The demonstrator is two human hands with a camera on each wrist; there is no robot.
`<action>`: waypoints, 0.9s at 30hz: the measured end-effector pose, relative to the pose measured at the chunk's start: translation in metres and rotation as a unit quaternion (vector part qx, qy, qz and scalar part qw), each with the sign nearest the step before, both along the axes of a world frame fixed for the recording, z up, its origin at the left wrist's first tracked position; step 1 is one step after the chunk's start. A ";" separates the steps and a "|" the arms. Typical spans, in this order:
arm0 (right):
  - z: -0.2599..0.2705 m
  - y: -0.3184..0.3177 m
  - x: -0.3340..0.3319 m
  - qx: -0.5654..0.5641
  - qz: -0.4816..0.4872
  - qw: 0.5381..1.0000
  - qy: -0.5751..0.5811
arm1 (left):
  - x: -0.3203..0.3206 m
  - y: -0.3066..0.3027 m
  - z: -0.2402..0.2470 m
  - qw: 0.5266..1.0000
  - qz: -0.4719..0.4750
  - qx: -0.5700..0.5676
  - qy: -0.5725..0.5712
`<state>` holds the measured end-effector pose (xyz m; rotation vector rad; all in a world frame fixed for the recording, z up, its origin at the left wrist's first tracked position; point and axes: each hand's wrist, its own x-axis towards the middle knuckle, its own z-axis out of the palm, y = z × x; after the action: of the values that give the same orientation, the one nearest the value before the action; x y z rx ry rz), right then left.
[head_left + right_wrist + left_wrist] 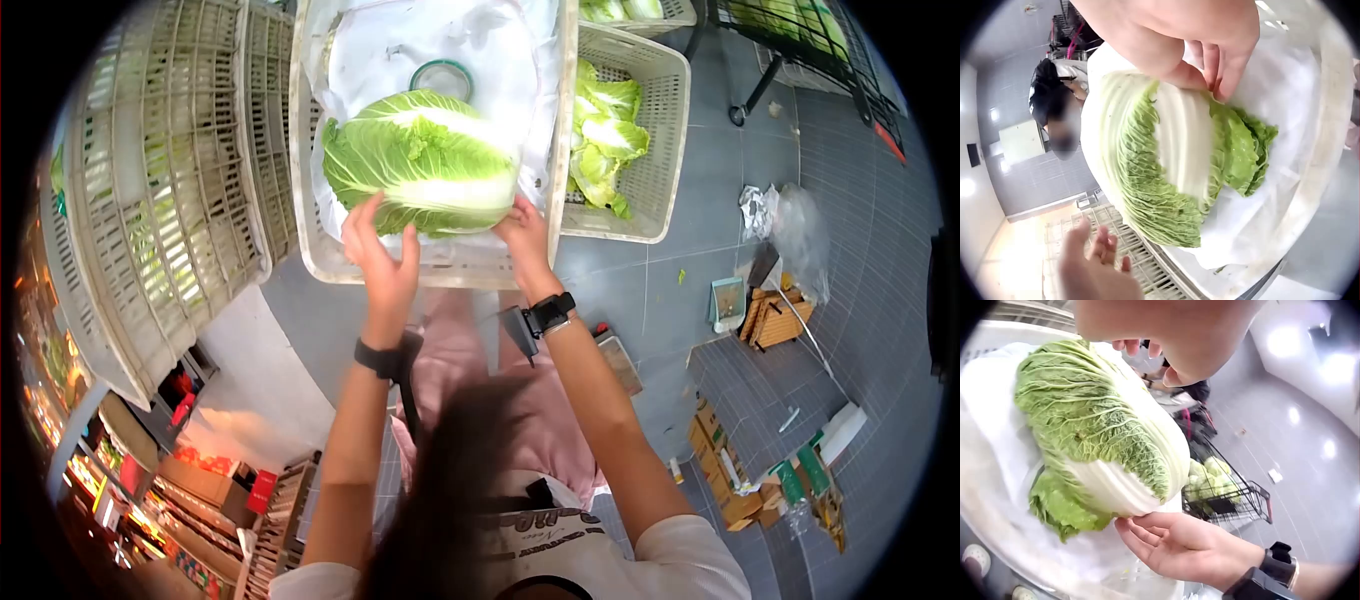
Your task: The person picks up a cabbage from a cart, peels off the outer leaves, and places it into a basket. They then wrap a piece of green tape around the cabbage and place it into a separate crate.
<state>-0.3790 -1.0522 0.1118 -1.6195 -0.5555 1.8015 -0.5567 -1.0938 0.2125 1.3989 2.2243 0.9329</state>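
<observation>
A Chinese cabbage (425, 165) lies on its side on white lining (500, 50) in a pale plastic crate (430, 272), its white base towards the right. My left hand (385, 255) is beside its near side with fingers spread; in the right wrist view the left hand (1097, 265) stands apart from the cabbage (1172, 150). At the base end, my right hand (527, 238) touches the cabbage with relaxed fingers. The left wrist view shows the right hand's (1179, 547) fingertips against the lower edge of the cabbage (1104, 431). A green ring (442, 66) lies behind the cabbage.
At the right is another crate (655, 190) with loose leaves (605, 135). Slatted crates (180, 150) stand at the left. A cart (850, 80) is at the top right. Cardboard (715, 465) and a plastic bag (803, 240) lie on the floor. Another person (1054, 103) is beyond the crate.
</observation>
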 end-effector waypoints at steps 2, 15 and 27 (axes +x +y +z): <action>-0.011 -0.003 0.002 0.021 0.036 0.999 -0.022 | 0.010 -0.034 0.000 0.998 0.025 -0.046 0.020; -0.027 0.004 0.002 0.176 0.242 0.896 -0.328 | 0.091 -0.083 -0.006 0.851 0.150 -0.078 -0.497; 0.019 -0.025 0.014 0.095 0.108 0.968 -0.208 | 0.015 -0.142 -0.024 0.868 0.179 -0.085 -0.456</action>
<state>-0.3649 -1.0773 0.1309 -1.8657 -1.0966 1.4970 -0.5412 -1.2363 0.1881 0.2985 1.7404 1.1539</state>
